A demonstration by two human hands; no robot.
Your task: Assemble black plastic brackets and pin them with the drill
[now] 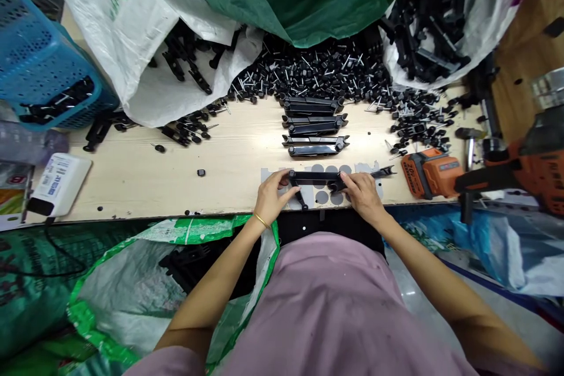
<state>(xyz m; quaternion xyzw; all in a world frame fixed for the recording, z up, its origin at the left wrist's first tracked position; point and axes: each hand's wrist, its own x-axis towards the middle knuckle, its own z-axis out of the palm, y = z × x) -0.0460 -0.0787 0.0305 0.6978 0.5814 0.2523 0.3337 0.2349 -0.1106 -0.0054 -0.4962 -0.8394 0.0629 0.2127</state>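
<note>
Near the table's front edge I hold a black plastic bar [316,177] level between both hands. My left hand [272,195], with a gold bangle at the wrist, pinches its left end, where a short black arm [301,198] hangs down at an angle. At the right end, my right hand [362,192] is closed on the bar. Another black fork-ended piece [384,171] sticks out past my right fingers; whether it is joined to the bar is hidden. Beyond my hands, several similar black bar assemblies [318,150] lie stacked in a row.
A heap of black-headed metal pins [308,73] spreads at the back below a green bag [304,29]. White sacks of black parts [198,79] flank it. An orange battery [429,173] and power drill [524,170] are at right, a blue basket [48,59] at left.
</note>
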